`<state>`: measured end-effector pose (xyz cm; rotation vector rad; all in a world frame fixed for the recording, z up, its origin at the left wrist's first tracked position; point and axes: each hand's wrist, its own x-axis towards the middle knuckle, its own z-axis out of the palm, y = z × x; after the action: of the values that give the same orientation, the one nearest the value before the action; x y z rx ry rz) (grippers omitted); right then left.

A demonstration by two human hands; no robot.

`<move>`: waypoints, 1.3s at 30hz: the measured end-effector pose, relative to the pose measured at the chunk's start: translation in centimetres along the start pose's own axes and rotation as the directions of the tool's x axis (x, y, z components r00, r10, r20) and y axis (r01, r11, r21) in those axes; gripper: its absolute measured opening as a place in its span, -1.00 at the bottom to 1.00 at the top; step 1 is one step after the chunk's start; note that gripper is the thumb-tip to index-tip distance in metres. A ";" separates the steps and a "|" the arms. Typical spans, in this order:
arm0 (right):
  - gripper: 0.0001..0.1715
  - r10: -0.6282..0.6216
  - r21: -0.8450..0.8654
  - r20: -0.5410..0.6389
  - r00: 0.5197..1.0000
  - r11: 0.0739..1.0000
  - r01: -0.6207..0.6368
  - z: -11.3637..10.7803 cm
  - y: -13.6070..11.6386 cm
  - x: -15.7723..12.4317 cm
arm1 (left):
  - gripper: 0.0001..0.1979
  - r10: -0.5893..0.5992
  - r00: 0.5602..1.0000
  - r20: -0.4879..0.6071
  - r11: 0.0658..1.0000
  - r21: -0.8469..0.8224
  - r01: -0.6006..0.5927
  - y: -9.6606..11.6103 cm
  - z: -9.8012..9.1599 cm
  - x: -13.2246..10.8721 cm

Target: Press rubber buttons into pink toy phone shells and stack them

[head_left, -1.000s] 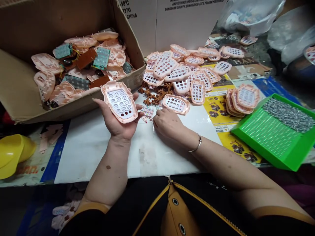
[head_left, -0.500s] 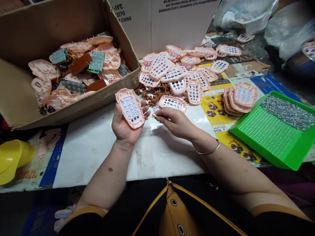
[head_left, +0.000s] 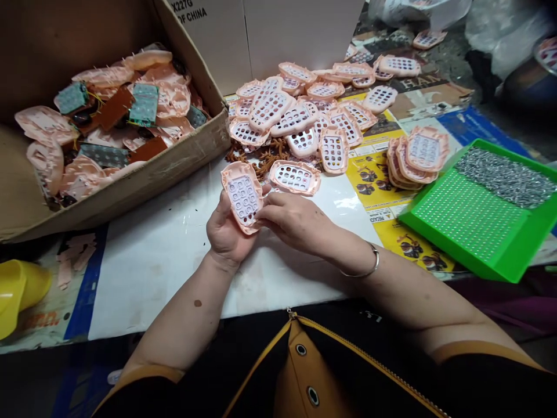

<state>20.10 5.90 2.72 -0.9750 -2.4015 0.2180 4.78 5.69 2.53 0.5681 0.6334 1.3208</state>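
A pink plastic shell (head_left: 242, 197) with a pale keypad sheet in it rests on my left hand (head_left: 226, 232), thumb along its left edge and fingers behind. My right hand (head_left: 296, 220) is at the shell's lower right edge, its fingertips pinched together over the lower holes. Whatever the pinch holds is too small to make out. Just beyond the hands lies another pink shell (head_left: 295, 177) with open holes. Behind it is a heap of similar shells (head_left: 272, 110) over brown plastic pieces (head_left: 274, 151).
On the left stands a cardboard box (head_left: 187, 151) of pink parts and green circuit boards (head_left: 144, 104). To the right are stacked shells (head_left: 424, 151) and a green tray (head_left: 478, 232) of small metal screws (head_left: 500, 174). A yellow scoop (head_left: 26, 290) sits at the far left.
My right hand has moved left onto the shell's lower edge; before, it was apart from it. The left hand and shell shifted slightly right. The whole view has also shifted.
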 end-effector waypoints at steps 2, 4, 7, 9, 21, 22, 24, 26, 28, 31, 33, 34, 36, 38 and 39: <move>-0.71 0.034 0.018 -0.048 0.998 0.999 -0.033 0.0 0.0 0.0 | -0.60 0.009 1.000 0.001 1.000 -0.015 -0.009 -0.1 0.1 -0.1; -0.68 0.045 0.030 -0.084 0.995 0.999 -0.043 0.1 0.0 0.0 | -0.62 0.020 1.000 0.018 0.999 -0.033 -0.019 -0.1 0.1 0.0; -0.64 -0.023 -0.012 -0.134 0.991 1.000 0.021 0.4 -0.1 0.0 | -0.57 0.025 0.999 0.026 0.999 -0.048 -0.024 0.0 0.1 0.1; -0.63 -0.091 -0.055 -0.153 0.984 0.995 0.083 0.5 -0.3 0.0 | -0.52 0.015 1.000 -0.013 0.999 -0.041 -0.015 0.3 0.0 0.1; -0.58 -0.169 -0.164 -0.213 0.962 0.977 0.135 0.9 -1.3 0.1 | -0.43 0.100 0.995 0.023 0.994 0.040 -0.101 1.1 -0.9 0.2; -0.59 -0.172 -0.166 -0.242 0.955 0.977 0.134 1.0 -1.3 0.0 | -0.43 0.111 0.993 0.033 0.992 0.054 -0.113 1.1 -1.0 0.2; -0.58 -0.169 -0.171 -0.296 0.940 0.978 0.122 1.2 -1.3 -0.1 | -0.44 0.133 0.990 0.040 0.988 0.073 -0.136 1.3 -1.0 0.2; -0.56 -0.156 -0.167 -0.319 0.935 0.980 0.106 1.4 -1.2 -0.2 | -0.43 0.148 0.988 0.038 0.984 0.093 -0.151 1.5 -1.0 0.2; -0.54 -0.146 -0.160 -0.302 0.942 0.982 0.101 1.6 -1.1 -0.2 | -0.40 0.144 0.989 0.040 0.983 0.106 -0.148 1.6 -0.9 0.1; -0.52 -0.159 -0.183 -0.261 0.952 0.977 0.113 1.7 -1.1 -0.3 | -0.39 0.151 0.987 0.053 0.983 0.096 -0.156 1.5 -0.7 0.1; -0.53 -0.156 -0.202 -0.254 0.955 0.974 0.105 1.6 -1.1 -0.3 | -0.39 0.155 0.987 0.045 0.984 0.081 -0.158 1.5 -0.7 0.1; -0.52 -0.149 -0.205 -0.257 0.955 0.974 0.097 1.6 -1.1 -0.3 | -0.39 0.158 0.987 0.040 0.984 0.072 -0.160 1.4 -0.7 0.1; -0.51 -0.140 -0.201 -0.268 0.953 0.976 0.086 1.7 -1.2 -0.4 | -0.40 0.162 0.986 0.025 0.985 0.062 -0.163 1.4 -0.7 0.2; -0.49 -0.140 -0.190 -0.272 0.952 0.978 0.090 1.8 -1.3 -0.5 | -0.42 0.182 0.983 -0.001 0.981 0.067 -0.181 1.5 -0.7 0.1; -0.48 -0.143 -0.182 -0.271 0.952 0.979 0.095 1.9 -1.3 -0.6 | -0.43 0.186 0.982 -0.012 0.980 0.070 -0.185 1.5 -0.8 0.1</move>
<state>18.62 4.65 1.32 -0.8632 -2.2288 -0.1617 3.23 6.07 3.03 0.6845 0.6548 1.4849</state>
